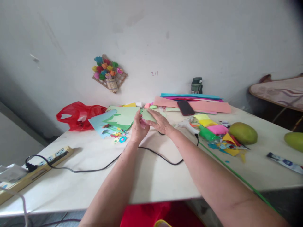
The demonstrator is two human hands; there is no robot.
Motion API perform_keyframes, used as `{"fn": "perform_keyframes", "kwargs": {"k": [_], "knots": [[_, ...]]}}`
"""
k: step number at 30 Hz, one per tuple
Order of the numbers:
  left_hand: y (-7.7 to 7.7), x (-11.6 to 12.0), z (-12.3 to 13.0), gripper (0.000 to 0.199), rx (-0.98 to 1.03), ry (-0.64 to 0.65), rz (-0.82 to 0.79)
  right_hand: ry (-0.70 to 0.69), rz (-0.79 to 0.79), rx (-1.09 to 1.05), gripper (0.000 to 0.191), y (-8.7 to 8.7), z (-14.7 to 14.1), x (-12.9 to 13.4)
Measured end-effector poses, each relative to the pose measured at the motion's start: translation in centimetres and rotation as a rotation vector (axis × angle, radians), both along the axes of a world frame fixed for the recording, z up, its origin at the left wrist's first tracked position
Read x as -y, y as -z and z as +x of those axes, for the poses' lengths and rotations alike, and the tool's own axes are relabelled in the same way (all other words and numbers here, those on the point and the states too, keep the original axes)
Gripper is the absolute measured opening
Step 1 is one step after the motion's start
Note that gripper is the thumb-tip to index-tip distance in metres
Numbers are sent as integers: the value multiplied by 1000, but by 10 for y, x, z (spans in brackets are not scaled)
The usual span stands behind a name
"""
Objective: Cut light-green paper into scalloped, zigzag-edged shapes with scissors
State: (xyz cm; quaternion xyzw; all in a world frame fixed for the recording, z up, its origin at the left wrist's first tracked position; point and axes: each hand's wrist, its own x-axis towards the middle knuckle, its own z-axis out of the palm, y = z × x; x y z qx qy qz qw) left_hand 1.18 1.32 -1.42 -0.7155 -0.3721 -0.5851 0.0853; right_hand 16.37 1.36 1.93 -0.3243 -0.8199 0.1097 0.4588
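Left hand: pinching small pink piece | right hand: spread near pale-green paper sheet | best: light, even pressure

From here I can't make out the shape of the pink piece; fingers of the left hand hide part of it. Beneath the right hand, I lose some of the pale green paper. Far right of both hands, the picture's edge cuts a green fruit; far left, the power strip.
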Motion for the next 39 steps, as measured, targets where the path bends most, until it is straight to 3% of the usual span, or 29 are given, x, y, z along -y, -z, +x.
{"fn": "perform_keyframes", "kwargs": {"k": [12,17,24,28,32,39], "knots": [[-13,6,1,77,-173,-39,87,24,116,38,55,-7,-3,2],[-17,11,0,61,-295,-70,3,25,113,49,54,-7,-2,2],[-18,10,-5,45,-217,-76,72,-16,127,65,69,-7,0,3],[-20,9,-8,46,-83,-76,38,-9,172,11,65,-8,0,5],[-24,9,-6,50,137,12,-77,6,214,-45,57,-10,-1,7],[-26,7,-5,63,516,388,-440,-23,181,-141,61,-4,-4,3]]}}
